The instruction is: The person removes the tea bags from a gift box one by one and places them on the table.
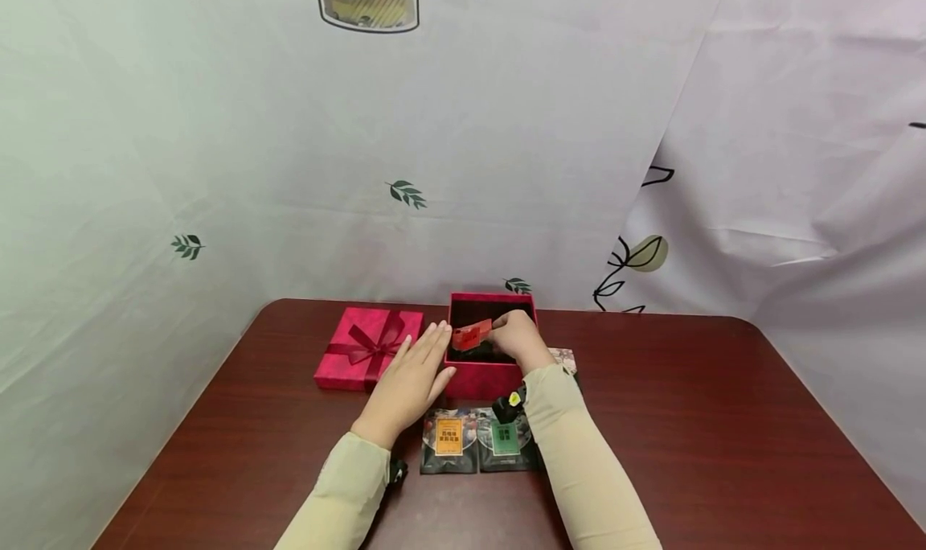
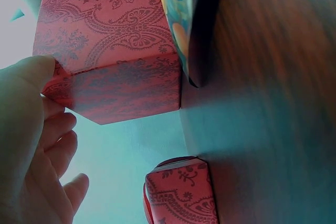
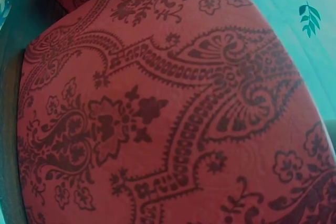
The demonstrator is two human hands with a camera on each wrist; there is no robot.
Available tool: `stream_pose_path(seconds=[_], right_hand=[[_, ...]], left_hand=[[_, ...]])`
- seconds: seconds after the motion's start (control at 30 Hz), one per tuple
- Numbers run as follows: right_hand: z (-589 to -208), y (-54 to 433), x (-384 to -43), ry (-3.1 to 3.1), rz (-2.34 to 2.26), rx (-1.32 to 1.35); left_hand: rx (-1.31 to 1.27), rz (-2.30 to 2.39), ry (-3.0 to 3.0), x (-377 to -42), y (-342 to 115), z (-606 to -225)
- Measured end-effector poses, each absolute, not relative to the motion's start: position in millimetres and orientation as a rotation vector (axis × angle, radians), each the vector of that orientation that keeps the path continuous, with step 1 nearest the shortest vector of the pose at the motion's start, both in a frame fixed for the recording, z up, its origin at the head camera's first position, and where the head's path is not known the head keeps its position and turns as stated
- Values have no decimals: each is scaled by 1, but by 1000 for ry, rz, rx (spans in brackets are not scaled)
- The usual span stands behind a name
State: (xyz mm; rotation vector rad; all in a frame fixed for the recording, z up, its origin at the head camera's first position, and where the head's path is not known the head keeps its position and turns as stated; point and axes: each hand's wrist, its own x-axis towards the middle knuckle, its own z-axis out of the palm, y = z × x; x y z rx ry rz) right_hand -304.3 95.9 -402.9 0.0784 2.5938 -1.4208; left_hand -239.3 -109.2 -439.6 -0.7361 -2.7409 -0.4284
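Observation:
A red patterned gift box (image 1: pixel 483 381) stands without its lid at the back of the table, its inside dark. My right hand (image 1: pixel 517 337) reaches over its front right rim and pinches a red packet (image 1: pixel 470 335) at the mouth of the box. With fingers extended, my left hand (image 1: pixel 408 381) rests against the box's front left corner. In the left wrist view, the thumb of the left hand (image 2: pixel 26 129) touches the corner of the box (image 2: pixel 105 24). In the right wrist view, the patterned box wall (image 3: pixel 157 103) hides the packet.
Left of the box lies its red lid (image 1: pixel 369 349) with a dark red ribbon bow. In front are an orange-labelled packet (image 1: pixel 448 444) and a green-labelled packet (image 1: pixel 505 445) side by side. Another packet (image 1: pixel 564 359) shows partly behind the right forearm. A white printed curtain (image 1: pixel 463 132) hangs behind the table.

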Motion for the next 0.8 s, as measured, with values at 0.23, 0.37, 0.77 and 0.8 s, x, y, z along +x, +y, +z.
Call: stream_pose_path(seconds=[0.23, 0.37, 0.77, 0.8], right_hand=[[-405, 95, -307, 2525, -1523, 84], [-407, 95, -308, 2491, -1563, 71], [-408, 94, -308, 2468, -1633, 65], [-407, 94, -308, 2466, -1644, 69]], left_hand=[[-744, -433, -2711, -240, -109, -441], [-744, -435, -2711, -240, -109, -442], [-750, -451, -2714, -240, -109, -441], [-750, -451, -2712, -240, -109, -441]])
